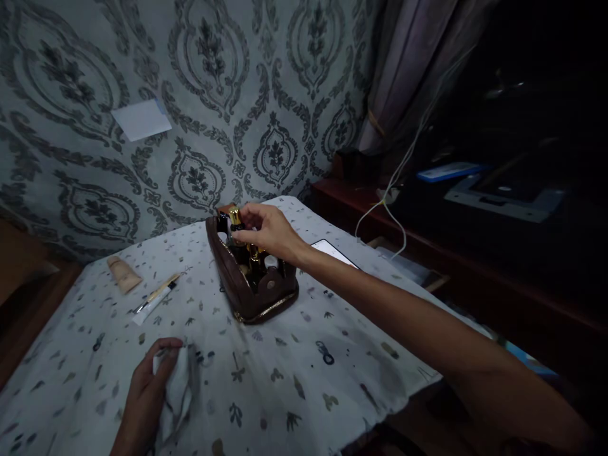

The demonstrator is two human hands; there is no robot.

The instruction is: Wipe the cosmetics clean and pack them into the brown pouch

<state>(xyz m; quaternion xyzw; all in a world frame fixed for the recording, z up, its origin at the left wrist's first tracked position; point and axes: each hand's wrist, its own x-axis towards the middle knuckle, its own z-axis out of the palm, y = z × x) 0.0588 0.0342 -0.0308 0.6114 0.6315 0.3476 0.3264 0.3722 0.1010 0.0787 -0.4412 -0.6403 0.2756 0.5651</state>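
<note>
From the left hand [147,386] at the lower left of the frame, the brown bag [230,278] lies up and to the right, at centre, its long axis slanting from lower right to upper left; the right hand, over its far part, is much the nearer. The left fingers curl around a crumpled whitish cloth [175,396], while the right hand [268,231] narrows thumb and fingertips on a gold-capped bottle [234,216] (its lower part sits among other contents).

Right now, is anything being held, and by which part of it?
The left hand holds a bunched cloth near its far end. The right hand appears to grip a gold-capped bottle by its upper part, at the brown bag.
</note>
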